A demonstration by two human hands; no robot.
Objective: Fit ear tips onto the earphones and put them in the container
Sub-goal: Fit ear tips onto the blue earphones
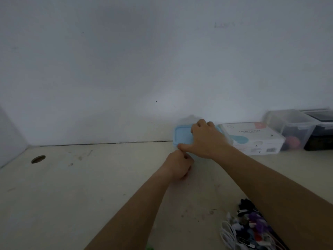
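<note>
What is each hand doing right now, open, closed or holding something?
Left hand: fingers curled beside the blue lid; whether they hold anything cannot be told.
Right hand: grips that lid, thumb on its near edge.

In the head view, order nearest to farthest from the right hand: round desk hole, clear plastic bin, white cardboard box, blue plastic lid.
1. Blue plastic lid: under right hand.
2. White cardboard box: just right.
3. Clear plastic bin: farther right.
4. Round desk hole: far left.
</note>
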